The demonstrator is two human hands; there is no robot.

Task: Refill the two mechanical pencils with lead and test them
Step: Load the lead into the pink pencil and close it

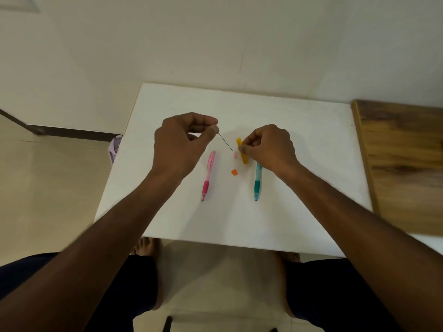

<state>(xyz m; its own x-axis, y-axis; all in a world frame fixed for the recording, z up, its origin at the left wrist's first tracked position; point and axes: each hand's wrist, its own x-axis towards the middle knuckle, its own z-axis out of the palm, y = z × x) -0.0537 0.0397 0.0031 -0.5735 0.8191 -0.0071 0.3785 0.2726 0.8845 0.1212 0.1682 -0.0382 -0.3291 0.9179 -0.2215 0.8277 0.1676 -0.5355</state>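
Note:
On the white board [299, 144] lie a pink mechanical pencil [208, 176] and a teal mechanical pencil [257, 182], side by side, tips toward me. My left hand [182, 142] pinches a thin dark lead [225, 142] between thumb and forefinger, slanting down to the right. My right hand [268, 146] holds the orange lead case [241, 150] just above the teal pencil's upper end, which it hides. A small pink cap [235, 155] and an orange cap [234, 172] lie between the pencils.
The board ends just before my knees. A wooden tabletop [402, 164] adjoins it on the right. A pale purple object [115, 147] shows past the board's left edge, and tiled floor lies beyond.

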